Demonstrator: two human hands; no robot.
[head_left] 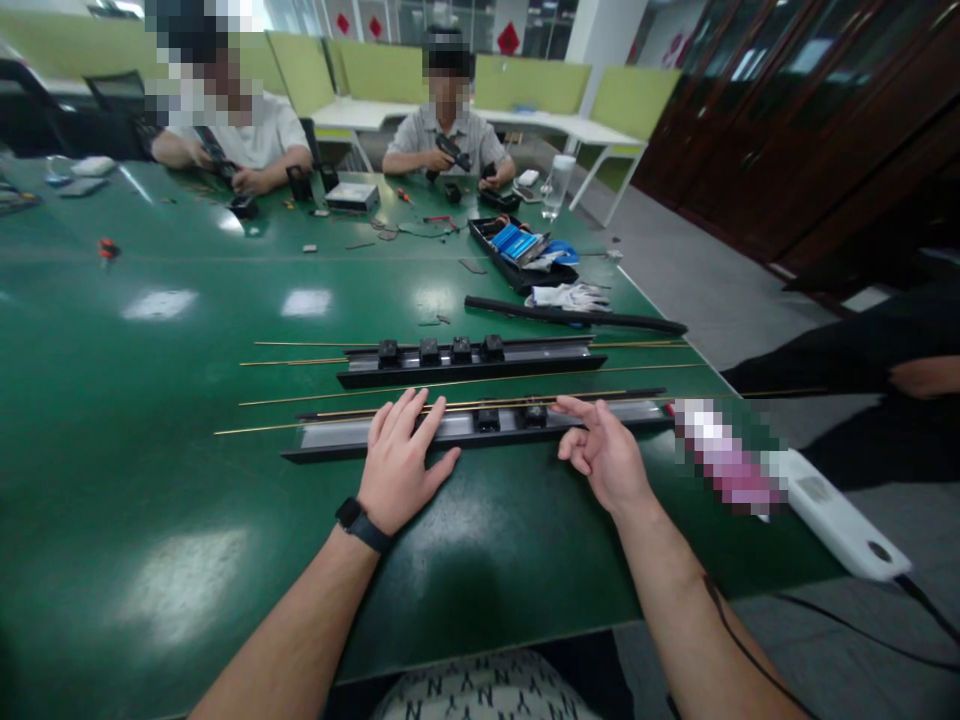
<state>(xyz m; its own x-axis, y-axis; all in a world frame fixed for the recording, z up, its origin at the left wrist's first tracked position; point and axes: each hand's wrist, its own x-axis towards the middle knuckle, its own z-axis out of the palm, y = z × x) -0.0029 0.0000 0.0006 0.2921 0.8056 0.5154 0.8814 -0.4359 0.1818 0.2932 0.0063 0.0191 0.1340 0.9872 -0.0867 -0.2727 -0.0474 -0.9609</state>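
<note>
Under the left hand [405, 455], whose fingers are spread apart over it, lies the near black channel [337, 437]. To that hand's right, the right hand [606, 458] is half curled, fingers apart; whether they touch the brass rods [255, 429] I cannot tell. Between both hands, two black blocks [487, 418] sit inside; beyond them, a second channel [472, 376] lies on the bench [150, 480].

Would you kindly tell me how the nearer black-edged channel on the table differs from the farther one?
The nearer channel shows two black blocks, with part of it covered; the farther channel shows four.
The left hand lies over the nearer channel; no hand is over the farther channel.
Both have black edges and a pale floor.
</note>
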